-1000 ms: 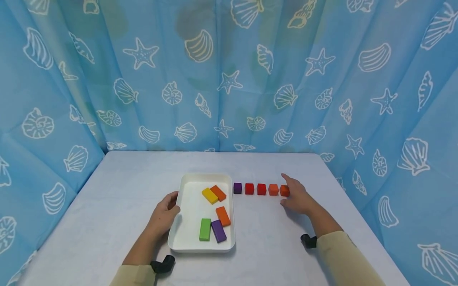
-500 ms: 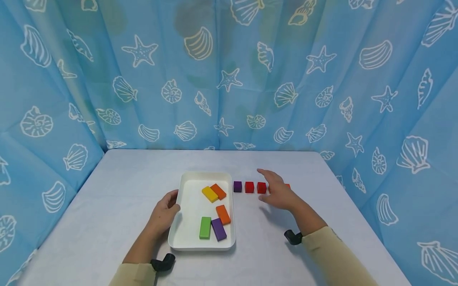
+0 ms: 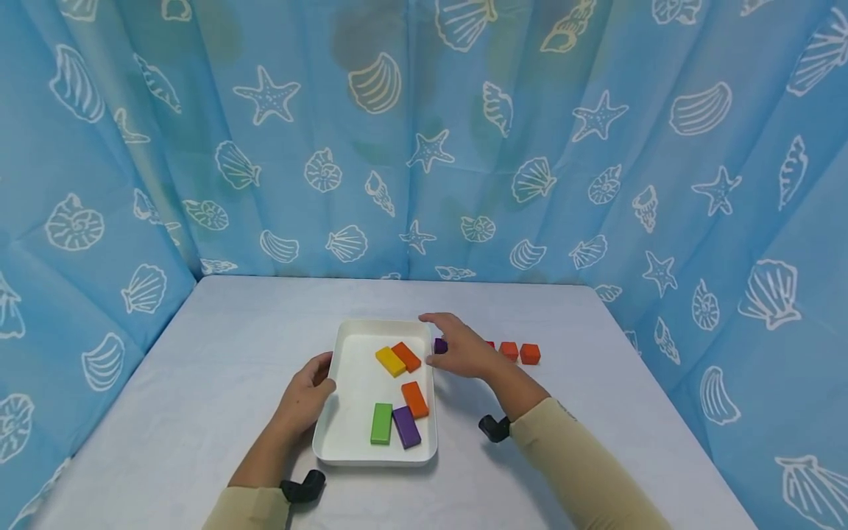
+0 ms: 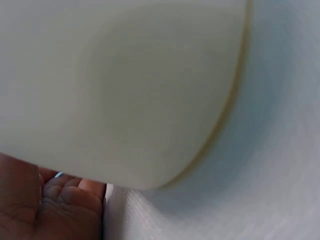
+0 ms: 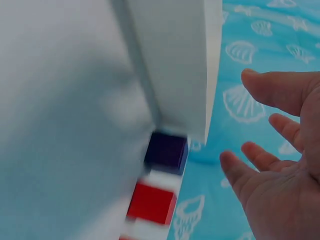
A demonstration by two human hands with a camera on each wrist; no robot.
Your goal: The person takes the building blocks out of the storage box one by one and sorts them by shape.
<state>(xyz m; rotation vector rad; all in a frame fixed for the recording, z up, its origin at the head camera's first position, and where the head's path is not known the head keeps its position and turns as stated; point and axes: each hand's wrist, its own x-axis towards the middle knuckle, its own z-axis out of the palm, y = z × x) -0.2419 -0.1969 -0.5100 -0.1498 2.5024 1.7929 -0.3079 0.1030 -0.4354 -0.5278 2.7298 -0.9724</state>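
A white tray [image 3: 351,419] lies on the table, and my left hand [image 3: 301,397] grips its left edge, thumb at the rim. In the left wrist view the tray wall [image 4: 150,100] covers most of the frame, hiding part of that hand. My right hand [image 3: 464,350] hovers over the left end of a row of cubes by the tray's right edge, fingers spread, holding nothing. Under it a purple cube [image 3: 440,346] shows partly; the right wrist view has it just beside the tray, followed by a red cube [image 5: 151,202].
Inside the tray lie a yellow block [image 3: 391,361], two orange blocks, a green block [image 3: 380,423] and a purple block [image 3: 406,427]. Two orange cubes [image 3: 530,354] end the row at right. A blue shell-patterned curtain [image 3: 424,206] surrounds the white table [image 3: 265,316].
My right hand has travelled left along the row, from the orange cube at its right end to the purple cube by the tray. The left hand and tray stay put.
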